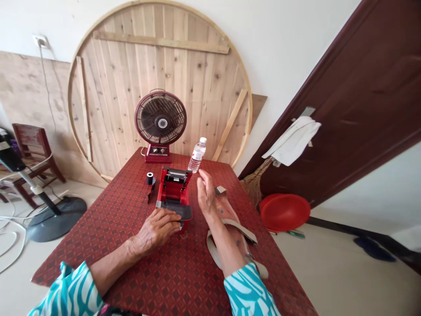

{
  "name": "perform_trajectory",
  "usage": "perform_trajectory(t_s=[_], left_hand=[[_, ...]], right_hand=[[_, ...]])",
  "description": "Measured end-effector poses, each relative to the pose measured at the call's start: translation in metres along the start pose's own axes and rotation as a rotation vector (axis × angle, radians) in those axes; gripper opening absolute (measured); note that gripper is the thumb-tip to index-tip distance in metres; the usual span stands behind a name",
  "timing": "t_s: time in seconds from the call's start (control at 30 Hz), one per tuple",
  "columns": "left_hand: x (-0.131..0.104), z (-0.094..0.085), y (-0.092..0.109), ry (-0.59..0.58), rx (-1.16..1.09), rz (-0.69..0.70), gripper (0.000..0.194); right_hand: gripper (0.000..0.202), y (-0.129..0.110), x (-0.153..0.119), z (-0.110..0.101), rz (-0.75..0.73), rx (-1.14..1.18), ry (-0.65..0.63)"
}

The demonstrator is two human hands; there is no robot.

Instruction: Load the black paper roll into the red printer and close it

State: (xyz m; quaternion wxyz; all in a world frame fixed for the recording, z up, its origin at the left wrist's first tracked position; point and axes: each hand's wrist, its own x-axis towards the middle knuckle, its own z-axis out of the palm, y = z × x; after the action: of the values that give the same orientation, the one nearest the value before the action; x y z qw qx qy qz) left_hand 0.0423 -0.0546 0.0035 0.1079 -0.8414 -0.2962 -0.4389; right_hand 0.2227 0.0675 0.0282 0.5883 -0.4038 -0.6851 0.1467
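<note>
The left hand [158, 230] lay palm down on the near, grey front part of a small red printer [174, 197], its fingers spread loosely over the casing and its grip not closed around anything. The printer sat around the middle of the surface [115, 228], which was covered in a red patterned cloth, and its lid stood open toward the far edge, showing a red hollow inside. The right hand [206, 193] was raised just to the right of the printer, fingers straight and close together, thumb side up, its grip open and holding nothing. Under the right forearm lay a flat, patterned piece with a pale strap [230, 228], stretching toward the near right edge of the surface. A small black roll [150, 177] stood just left of the printer's open lid. A clear water bottle [197, 156] with a white cap stood behind the printer, tilted a little in view, and a red table fan [161, 125] stood at the far edge. Both sleeves were turquoise with white markings. On the floor to the right lay a red basin [285, 211].
</note>
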Motion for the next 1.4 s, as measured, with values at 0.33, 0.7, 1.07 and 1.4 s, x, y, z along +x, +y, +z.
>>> perform_trajectory(t_s=[0.33,0.7,1.07,1.4], left_hand=[[-0.007,-0.011,0.005,-0.008,0.086,0.009,0.02],[-0.02,-0.015,0.019,-0.087,0.208,-0.057,0.028],[-0.02,-0.009,0.028,-0.071,0.193,-0.091,0.024],[-0.004,-0.027,0.007,-0.063,0.113,-0.178,0.032]], right_hand=[[0.037,-0.003,0.002,0.01,0.125,0.117,-0.094],[0.034,-0.013,-0.046,-0.005,-0.018,0.005,-0.148],[0.034,-0.009,-0.062,-0.01,-0.153,-0.066,-0.185],[0.039,-0.008,-0.072,-0.019,-0.253,-0.161,-0.251]])
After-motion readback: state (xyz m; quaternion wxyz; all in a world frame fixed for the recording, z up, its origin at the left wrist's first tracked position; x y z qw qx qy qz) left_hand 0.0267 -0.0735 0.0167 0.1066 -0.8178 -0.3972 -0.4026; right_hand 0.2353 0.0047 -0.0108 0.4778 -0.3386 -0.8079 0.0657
